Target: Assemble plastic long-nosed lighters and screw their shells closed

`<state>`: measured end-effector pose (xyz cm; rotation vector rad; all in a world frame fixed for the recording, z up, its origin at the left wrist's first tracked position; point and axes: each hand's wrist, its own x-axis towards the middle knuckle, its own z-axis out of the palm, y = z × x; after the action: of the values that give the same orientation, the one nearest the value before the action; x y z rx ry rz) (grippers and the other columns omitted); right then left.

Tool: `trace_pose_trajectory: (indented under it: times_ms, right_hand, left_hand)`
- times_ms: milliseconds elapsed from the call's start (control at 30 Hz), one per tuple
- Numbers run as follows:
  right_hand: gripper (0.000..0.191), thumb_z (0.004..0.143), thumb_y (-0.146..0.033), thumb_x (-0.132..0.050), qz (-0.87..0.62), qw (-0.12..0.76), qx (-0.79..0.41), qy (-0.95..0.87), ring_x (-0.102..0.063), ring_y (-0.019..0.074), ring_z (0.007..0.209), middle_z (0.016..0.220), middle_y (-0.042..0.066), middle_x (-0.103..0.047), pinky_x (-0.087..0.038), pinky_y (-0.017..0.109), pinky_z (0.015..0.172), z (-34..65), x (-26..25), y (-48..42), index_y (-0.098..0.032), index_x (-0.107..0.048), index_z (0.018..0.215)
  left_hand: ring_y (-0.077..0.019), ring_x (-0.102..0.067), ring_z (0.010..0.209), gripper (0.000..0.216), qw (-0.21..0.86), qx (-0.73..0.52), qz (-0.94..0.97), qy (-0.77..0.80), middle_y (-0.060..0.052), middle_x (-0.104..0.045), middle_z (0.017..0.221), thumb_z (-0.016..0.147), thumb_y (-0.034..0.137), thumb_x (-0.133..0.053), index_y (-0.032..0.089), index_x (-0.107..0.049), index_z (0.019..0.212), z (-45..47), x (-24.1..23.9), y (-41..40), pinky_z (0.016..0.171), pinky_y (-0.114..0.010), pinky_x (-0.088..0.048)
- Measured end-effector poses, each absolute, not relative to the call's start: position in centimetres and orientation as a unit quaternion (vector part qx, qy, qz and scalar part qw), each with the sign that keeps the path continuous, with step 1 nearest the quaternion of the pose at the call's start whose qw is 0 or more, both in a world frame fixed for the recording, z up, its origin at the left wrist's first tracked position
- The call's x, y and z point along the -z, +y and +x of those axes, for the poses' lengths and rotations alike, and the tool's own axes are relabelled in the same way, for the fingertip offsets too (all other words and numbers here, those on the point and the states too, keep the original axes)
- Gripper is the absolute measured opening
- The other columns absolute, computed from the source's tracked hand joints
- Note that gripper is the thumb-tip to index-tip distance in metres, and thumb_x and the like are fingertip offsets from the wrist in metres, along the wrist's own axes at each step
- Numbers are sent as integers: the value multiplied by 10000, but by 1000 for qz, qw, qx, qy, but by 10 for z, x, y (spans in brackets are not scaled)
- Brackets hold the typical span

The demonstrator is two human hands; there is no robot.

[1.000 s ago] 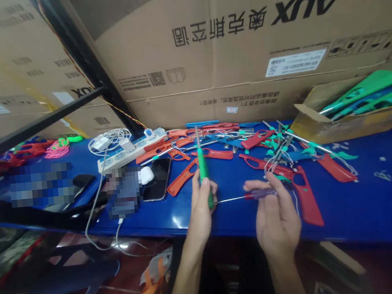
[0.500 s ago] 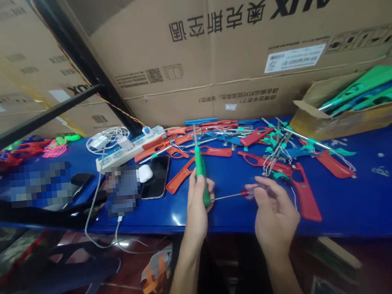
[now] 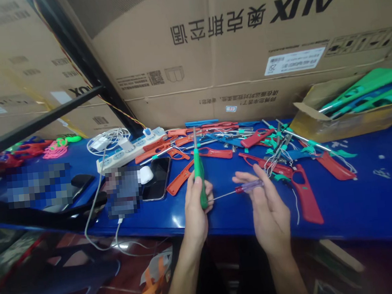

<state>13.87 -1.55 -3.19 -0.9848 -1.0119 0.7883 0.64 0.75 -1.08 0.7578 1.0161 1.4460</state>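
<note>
My left hand (image 3: pixel 194 202) is wrapped round a green long-nosed lighter (image 3: pixel 199 176), its metal tube pointing away from me. A screwdriver (image 3: pixel 249 186) with a purple see-through handle runs sideways to the lighter's lower end; its tip meets the side near my fingers, where the exact contact is hidden. My right hand (image 3: pixel 268 204) has the end of that handle between thumb and fingers, with the fingers fairly straight. Just beyond my hands lie red lighter shells (image 3: pixel 306 197) and an orange half shell (image 3: pixel 181 178).
On the blue table (image 3: pixel 223 218) lie loose metal tubes, wires and shells in a heap (image 3: pixel 281 144). A cardboard box (image 3: pixel 303 119) of green and blue lighters stands at the right. Phones (image 3: pixel 157 178), a power strip (image 3: pixel 131 150) and white cables are at the left.
My right hand has shifted slightly left and its fingers have straightened along the screwdriver handle, so more of the handle shows. The left hand still holds the lighter in nearly the same place.
</note>
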Motion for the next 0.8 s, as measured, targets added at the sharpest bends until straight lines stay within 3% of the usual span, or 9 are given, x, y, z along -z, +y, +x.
trace_pose_trajectory:
  times_ms: [167, 233, 300, 367, 467, 533, 600, 700, 800]
  right_hand:
    - [142, 910, -328, -724, -474, 695, -314, -440, -720, 152, 664, 811, -1, -732, -586, 285, 656, 140, 27, -16, -217, -699, 995]
    - [158, 947, -362, -678, -490, 694, -301, -433, -677, 123, 576, 723, -25, -692, -552, 257, 596, 138, 26, -16, -210, -670, 903]
    - [290, 1040, -430, -495, -454, 700, -325, -445, -705, 147, 658, 792, 8, -717, -559, 288, 632, 136, 26, -17, -212, -657, 937]
    - [385, 1082, -451, -338, -402, 704, -368, -455, -738, 193, 840, 1010, 65, -748, -575, 339, 699, 134, 26, -17, -228, -651, 1115]
    - [344, 1066, -412, -416, -386, 697, -405, -448, -725, 228, 1005, 1201, 96, -718, -586, 358, 737, 135, 26, -17, -256, -591, 1318]
    - [275, 1032, -369, -525, -403, 697, -405, -435, -733, 212, 942, 1121, 81, -741, -589, 336, 716, 138, 27, -16, -246, -641, 1249]
    - [179, 992, -338, -611, -416, 697, -404, -422, -719, 156, 723, 993, 51, -757, -570, 294, 638, 142, 29, -15, -232, -686, 1115]
    - [142, 947, -319, -682, -437, 697, -393, -411, -557, 60, 435, 840, -12, -730, -467, 227, 474, 143, 31, -15, -240, -686, 1065]
    - [127, 959, -325, -665, -472, 690, -344, -427, -530, 62, 426, 607, -67, -609, -456, 208, 478, 141, 28, -16, -234, -702, 1039]
  left_hand:
    - [-56, -293, 499, 346, 571, -611, 338, 432, 50, -424, 741, 961, 507, -569, 221, -515, 1147, 6, 11, 6, 432, -162, -202]
    - [-55, -302, 500, 358, 570, -605, 344, 436, 49, -433, 746, 965, 512, -565, 228, -513, 1176, 6, 11, 5, 434, -157, -206]
    - [-54, -296, 495, 362, 570, -607, 340, 437, 50, -433, 746, 966, 515, -562, 229, -514, 1183, 6, 12, 5, 433, -157, -207]
    - [-54, -301, 498, 354, 569, -611, 334, 438, 50, -433, 749, 972, 515, -553, 231, -515, 1180, 6, 13, 5, 436, -157, -215]
    - [-51, -318, 511, 328, 567, -610, 332, 442, 48, -432, 762, 986, 508, -534, 232, -516, 1163, 6, 14, 5, 448, -153, -229]
    - [-51, -315, 514, 322, 566, -611, 333, 441, 49, -428, 761, 989, 505, -529, 230, -514, 1156, 6, 14, 5, 448, -154, -224]
    - [-52, -309, 513, 328, 567, -612, 333, 440, 49, -427, 759, 989, 501, -530, 228, -510, 1169, 6, 13, 5, 446, -156, -216]
    - [-53, -303, 512, 354, 572, -610, 332, 436, 49, -427, 752, 986, 496, -537, 225, -499, 1211, 6, 12, 5, 446, -160, -211]
    - [-54, -301, 510, 376, 576, -610, 330, 432, 51, -427, 744, 979, 497, -550, 224, -494, 1231, 6, 10, 5, 448, -162, -214]
